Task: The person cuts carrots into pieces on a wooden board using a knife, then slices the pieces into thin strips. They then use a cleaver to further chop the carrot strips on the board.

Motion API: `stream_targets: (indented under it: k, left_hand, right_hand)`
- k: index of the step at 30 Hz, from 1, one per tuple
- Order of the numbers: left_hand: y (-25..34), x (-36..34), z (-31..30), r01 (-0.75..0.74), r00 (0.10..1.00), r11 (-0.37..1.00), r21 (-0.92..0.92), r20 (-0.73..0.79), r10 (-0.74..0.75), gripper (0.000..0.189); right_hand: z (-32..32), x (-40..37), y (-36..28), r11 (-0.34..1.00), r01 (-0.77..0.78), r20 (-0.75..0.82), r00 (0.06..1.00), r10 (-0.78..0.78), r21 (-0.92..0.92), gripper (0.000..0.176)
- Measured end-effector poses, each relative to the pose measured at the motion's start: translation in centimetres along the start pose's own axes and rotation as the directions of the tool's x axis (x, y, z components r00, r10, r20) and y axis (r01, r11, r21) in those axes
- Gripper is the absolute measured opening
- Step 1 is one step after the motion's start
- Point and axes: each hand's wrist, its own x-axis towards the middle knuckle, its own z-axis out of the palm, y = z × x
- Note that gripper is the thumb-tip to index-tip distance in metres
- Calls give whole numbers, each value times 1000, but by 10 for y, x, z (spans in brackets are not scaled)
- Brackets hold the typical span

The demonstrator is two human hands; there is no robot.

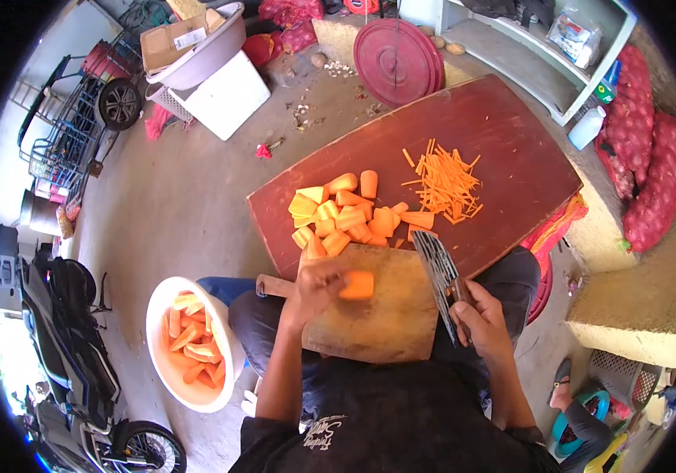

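Note:
My left hand (314,290), slightly blurred, has its fingers closed at the left end of a peeled carrot piece (358,285) over the wooden cutting board (373,331). My right hand (481,317) grips the dark handle of a broad knife (435,276), whose blade is tilted beside the board's right edge. Just beyond the board lie several peeled carrot chunks (350,218) in a heap on the red-brown table (511,150). Farther right on that table is a loose pile of thin carrot sticks (450,183).
A white tub (232,370) of long peeled carrots stands left of my legs. Red net sacks (661,189) lean at the right by a pale shelf (503,51). A motorcycle (70,339) is parked at left. Another person's foot (561,386) shows lower right.

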Motion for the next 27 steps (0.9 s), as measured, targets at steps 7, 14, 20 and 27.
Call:
stream_targets:
  k: [7, 14, 20, 27]
  left_hand:
    - [-11, -46, 17, -189, 951, 926, 328, -173, 256, 39]
    - [-16, -80, 44, -259, 919, 850, 458, -154, 363, 45]
    - [-18, -82, 53, -273, 901, 749, 604, -112, 419, 42]
    - [-30, -83, 58, -339, 875, 721, 604, -79, 478, 43]
  right_hand:
    - [23, 3, 3, 940, -55, 207, 970, 130, -337, 50]
    - [58, 9, 9, 808, 305, 421, 904, -79, -505, 49]
    - [66, -13, -19, 667, 257, 419, 904, 91, -699, 46]
    - [85, 2, -4, 582, 260, 403, 906, 130, -770, 47]
